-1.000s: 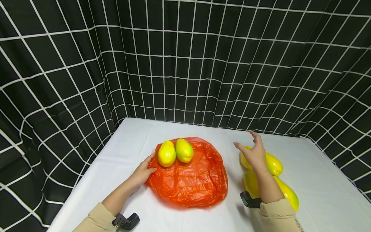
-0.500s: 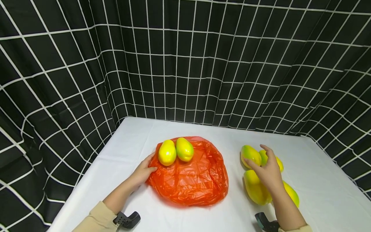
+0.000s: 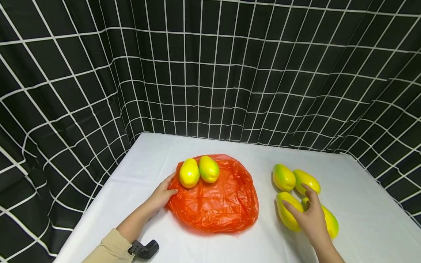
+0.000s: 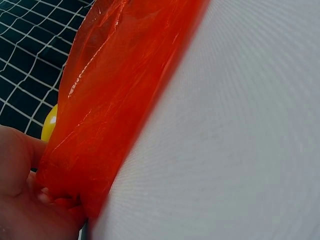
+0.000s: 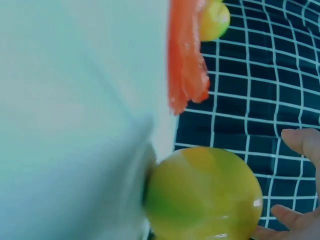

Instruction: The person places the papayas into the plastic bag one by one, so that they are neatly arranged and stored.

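My left hand [image 3: 163,193] grips the left edge of a crumpled red plastic bag [image 3: 223,210]. In the left wrist view its thumb and curled fingers hold the bag's film [image 4: 115,90]. Two yellow-green mangoes [image 3: 189,173] lie side by side on the bag's far left part. At the right, my right hand [image 3: 311,218] is above a group of several more mangoes [image 3: 287,212], thumb and fingers spread apart with nothing between them. One large mango [image 5: 205,192] fills the lower middle of the right wrist view, beside the fingers. The hand partly covers the nearer mangoes in the head view.
A white cloth [image 3: 151,149] covers the table. Black curtains with a white grid [image 3: 204,73] stand behind it and at both sides. A dark wrist camera [image 3: 143,250] sits on the left wrist, by a beige sleeve [image 3: 110,248].
My right hand has drawn back toward me and to the right over the mangoes, uncovering the farther two. My left hand, the bag and the two mangoes on it have stayed put.
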`<action>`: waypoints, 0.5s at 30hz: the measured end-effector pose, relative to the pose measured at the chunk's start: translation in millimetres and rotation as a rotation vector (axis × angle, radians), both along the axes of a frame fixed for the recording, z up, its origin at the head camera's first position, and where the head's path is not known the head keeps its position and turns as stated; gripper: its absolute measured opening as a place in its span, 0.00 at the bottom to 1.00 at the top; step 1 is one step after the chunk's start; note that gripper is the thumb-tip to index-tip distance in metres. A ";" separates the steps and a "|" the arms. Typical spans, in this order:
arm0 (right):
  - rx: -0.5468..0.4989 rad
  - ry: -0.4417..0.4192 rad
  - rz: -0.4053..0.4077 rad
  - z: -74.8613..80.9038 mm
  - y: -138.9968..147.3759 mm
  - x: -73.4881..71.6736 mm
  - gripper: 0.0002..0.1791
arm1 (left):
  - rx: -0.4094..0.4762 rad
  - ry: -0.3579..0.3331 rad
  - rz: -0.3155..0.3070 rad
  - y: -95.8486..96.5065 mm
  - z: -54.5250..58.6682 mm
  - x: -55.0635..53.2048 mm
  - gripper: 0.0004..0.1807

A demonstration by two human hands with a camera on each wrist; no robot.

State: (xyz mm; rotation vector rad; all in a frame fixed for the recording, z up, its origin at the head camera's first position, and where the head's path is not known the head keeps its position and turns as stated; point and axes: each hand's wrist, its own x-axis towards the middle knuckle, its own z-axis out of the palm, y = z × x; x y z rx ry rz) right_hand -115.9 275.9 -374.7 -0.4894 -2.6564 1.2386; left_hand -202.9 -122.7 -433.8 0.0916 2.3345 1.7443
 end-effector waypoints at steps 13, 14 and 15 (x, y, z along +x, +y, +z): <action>0.035 -0.008 0.048 -10.4 -1.0 6.6 0.54 | 0.001 0.004 0.000 0.0 0.8 0.5 0.35; 0.040 -0.013 0.047 -11.0 -0.9 6.5 0.54 | -0.001 0.005 -0.001 0.0 0.6 0.5 0.35; 0.046 -0.022 0.044 -11.6 -1.0 6.5 0.53 | -0.003 0.005 0.000 0.0 0.2 0.4 0.35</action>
